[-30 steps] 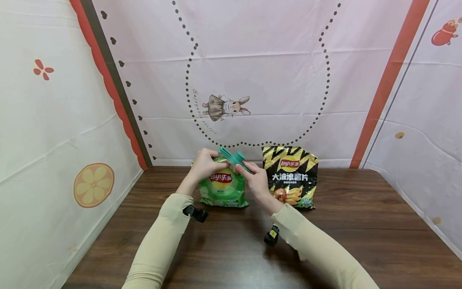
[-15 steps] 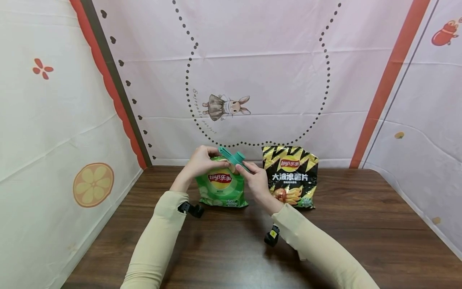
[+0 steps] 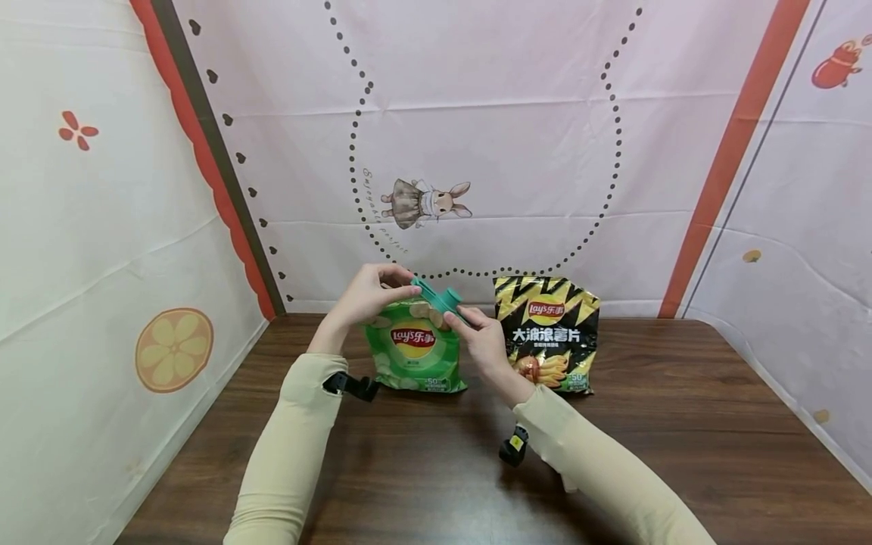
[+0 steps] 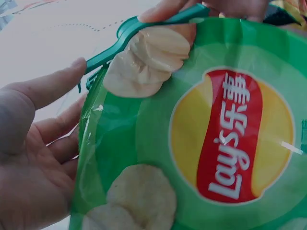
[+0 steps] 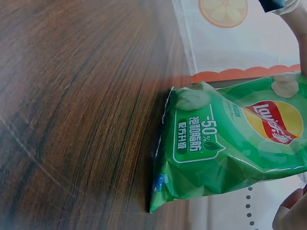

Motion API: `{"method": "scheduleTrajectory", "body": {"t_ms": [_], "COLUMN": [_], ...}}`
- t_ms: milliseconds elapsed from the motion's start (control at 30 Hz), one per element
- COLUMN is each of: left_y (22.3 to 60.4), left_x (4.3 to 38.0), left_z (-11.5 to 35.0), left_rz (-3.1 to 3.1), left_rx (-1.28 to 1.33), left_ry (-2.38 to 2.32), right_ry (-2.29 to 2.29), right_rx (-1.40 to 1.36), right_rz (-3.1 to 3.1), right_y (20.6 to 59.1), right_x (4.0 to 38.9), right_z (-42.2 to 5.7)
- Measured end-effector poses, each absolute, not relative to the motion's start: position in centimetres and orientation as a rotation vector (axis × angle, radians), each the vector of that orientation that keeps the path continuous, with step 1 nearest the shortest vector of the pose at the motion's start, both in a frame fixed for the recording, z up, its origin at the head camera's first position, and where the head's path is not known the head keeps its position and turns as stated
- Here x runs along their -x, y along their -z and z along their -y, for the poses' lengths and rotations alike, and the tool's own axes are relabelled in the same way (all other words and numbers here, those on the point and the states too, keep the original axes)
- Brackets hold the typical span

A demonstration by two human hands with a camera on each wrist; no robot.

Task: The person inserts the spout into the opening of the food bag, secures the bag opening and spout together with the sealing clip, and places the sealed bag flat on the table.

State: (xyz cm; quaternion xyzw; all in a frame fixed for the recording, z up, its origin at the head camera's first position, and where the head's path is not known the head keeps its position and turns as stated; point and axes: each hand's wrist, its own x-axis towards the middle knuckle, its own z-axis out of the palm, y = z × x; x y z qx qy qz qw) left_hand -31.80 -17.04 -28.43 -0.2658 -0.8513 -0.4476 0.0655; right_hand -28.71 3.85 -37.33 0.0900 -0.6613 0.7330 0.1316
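A green Lay's chip bag (image 3: 414, 363) stands on the table, its top edge bunched under a teal bag clip (image 3: 436, 297) with a round knob. My left hand (image 3: 371, 295) is at the clip's upper left end. In the left wrist view its thumb (image 4: 57, 84) touches the clip's tip and the other fingers lie behind the bag's edge. My right hand (image 3: 487, 341) pinches the clip's lower right end, thumb in front. Only part of the right hand (image 5: 290, 211) shows in the right wrist view, below the bag. Whether the clip's arms are fastened is unclear.
A black and yellow Lay's chip bag (image 3: 548, 333) stands upright just right of my right hand. The brown wooden table (image 3: 681, 439) extends toward me and to both sides. A printed cloth (image 3: 511, 151) rises behind the bags.
My left hand has shifted up and left, from the bag's upper left corner to the clip's end, uncovering more of the bag. The right hand and the clip have hardly moved.
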Motion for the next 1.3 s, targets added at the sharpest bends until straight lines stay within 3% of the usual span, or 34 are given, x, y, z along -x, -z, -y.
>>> {"method": "scheduleTrajectory", "body": {"t_ms": [1300], "left_y": [28.23], "left_x": [31.63], "left_z": [17.21], "left_rz": [2.533], "left_rx": [0.917], "left_ry": [1.488], "right_ry": [-2.089], "right_rx": [-0.389], "right_rz": [2.087], "right_y": [36.67], "right_x": [28.14], "right_z": [-4.26]}}
